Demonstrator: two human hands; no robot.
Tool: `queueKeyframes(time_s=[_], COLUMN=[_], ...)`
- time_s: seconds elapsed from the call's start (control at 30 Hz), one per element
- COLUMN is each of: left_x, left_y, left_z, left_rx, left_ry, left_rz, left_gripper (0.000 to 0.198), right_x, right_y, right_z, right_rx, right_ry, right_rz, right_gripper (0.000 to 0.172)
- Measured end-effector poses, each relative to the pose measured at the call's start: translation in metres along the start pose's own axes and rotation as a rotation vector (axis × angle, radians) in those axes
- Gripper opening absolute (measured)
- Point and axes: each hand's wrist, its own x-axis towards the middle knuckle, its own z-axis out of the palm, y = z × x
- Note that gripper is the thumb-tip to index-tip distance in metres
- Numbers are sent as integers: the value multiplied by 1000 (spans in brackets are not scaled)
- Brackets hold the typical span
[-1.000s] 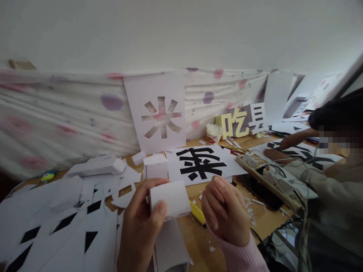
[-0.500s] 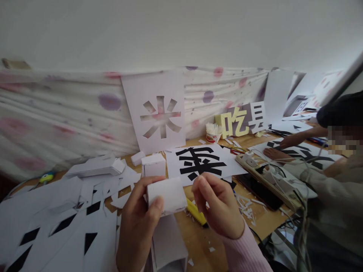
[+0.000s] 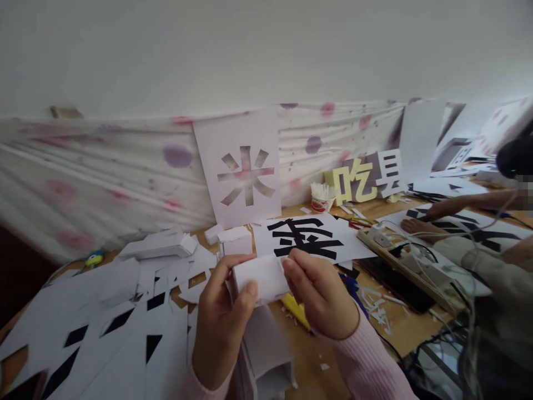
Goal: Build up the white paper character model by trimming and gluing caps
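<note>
A small white box-like piece of paper board [image 3: 266, 279] is in my left hand [image 3: 220, 319], with the thumb on its face and the fingers round its left end. My right hand [image 3: 322, 297] is closed in a pinch at the piece's right end. Whatever sits between those fingertips is hidden. Below the hands stands a larger hollow white board piece [image 3: 266, 344], its open end towards me. A yellow cutter knife [image 3: 296, 311] lies behind my right hand, partly covered.
White cut sheets [image 3: 112, 355] spread over the left. A printed black character sheet [image 3: 308, 239] lies ahead. A board with a cut-out character [image 3: 208, 166] leans on the wall. To the right are a power strip [image 3: 400, 258] with cables and another person's hands [image 3: 416, 225].
My right hand has come to the right end of the white piece; a gap showed between them before. The view has swung slightly left, so things appear further right.
</note>
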Motion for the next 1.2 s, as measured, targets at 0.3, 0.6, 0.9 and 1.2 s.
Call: queueKeyframes(time_s=[0.3, 0.6, 0.9, 1.2], left_x=[31, 49, 55, 66], left_y=[8, 1, 1, -2], left_z=[-17, -11, -9, -22], left_rx=[-344, -289, -294, -277], left_ry=[-46, -141, -92, -5], left_rz=[-235, -185, -133, -206], left_gripper=[25, 28, 22, 29], right_x=[-10, 12, 6, -4], right_y=[40, 31, 44, 57], right_z=[-11, 17, 26, 24], right_rx=[123, 584, 537, 520], right_ry=[356, 282, 489, 349], right_rz=[122, 78, 312, 239], right_gripper=[62, 24, 47, 45])
